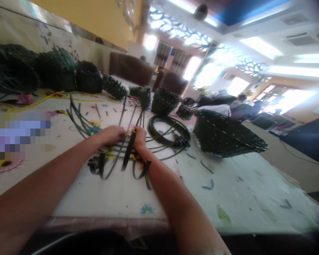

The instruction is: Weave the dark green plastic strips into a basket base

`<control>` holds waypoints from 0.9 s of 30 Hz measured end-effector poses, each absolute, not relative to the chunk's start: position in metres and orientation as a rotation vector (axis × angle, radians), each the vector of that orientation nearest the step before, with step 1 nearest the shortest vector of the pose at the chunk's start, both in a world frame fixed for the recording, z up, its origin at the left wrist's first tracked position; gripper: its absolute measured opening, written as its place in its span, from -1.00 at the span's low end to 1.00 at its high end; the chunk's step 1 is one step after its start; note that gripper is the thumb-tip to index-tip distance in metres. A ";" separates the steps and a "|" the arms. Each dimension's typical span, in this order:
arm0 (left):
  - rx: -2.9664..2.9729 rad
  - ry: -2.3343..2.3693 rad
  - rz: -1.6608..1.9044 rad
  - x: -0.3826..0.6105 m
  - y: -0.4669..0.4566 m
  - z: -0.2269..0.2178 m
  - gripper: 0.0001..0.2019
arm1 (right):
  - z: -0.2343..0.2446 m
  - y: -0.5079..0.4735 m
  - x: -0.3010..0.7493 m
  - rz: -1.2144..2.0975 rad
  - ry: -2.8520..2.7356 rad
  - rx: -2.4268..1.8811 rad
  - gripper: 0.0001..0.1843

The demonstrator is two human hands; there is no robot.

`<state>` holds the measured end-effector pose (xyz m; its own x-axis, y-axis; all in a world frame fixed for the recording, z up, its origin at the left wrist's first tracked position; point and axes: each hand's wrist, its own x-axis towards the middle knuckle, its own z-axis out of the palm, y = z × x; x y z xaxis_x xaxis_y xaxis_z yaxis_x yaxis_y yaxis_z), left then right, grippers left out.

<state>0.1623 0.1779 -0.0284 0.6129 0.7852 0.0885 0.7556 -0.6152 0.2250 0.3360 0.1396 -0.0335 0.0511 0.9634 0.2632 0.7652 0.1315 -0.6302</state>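
Dark green flat strips (pixel 127 151) cross one another in a loose, partly woven frame on the white patterned tablecloth. My left hand (pixel 114 135) is closed on the strips at the left of the crossing, with its fingertips partly hidden. Close beside it, my right hand (pixel 140 136) pinches the strips where several stand upright. Yellow bits (pixel 111 153) show at some crossings. Strip ends curl toward me below both hands, and others arc out to either side. Just beyond my right hand lies a coil of green strip (pixel 187 132).
A large dark woven basket (pixel 225 134) lies at the right. Smaller woven baskets (pixel 163 101) stand along the back, with bigger ones (pixel 55 71) at the far left. Yellow strips (pixel 37 102) lie at the left. Cut scraps (pixel 208 185) dot the right-hand table.
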 end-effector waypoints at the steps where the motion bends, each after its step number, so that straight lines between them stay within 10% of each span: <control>1: 2.680 1.282 0.261 0.163 0.178 -0.029 -0.85 | -0.031 0.137 0.334 0.351 -1.767 -1.721 -0.72; 7: 2.664 1.424 0.307 0.168 0.176 -0.034 -0.62 | -0.020 0.126 0.325 0.209 -1.824 -1.907 -0.73; 27: 2.654 1.538 0.496 0.177 0.162 -0.026 -0.77 | -0.004 0.118 0.334 0.018 -2.010 -1.916 -0.66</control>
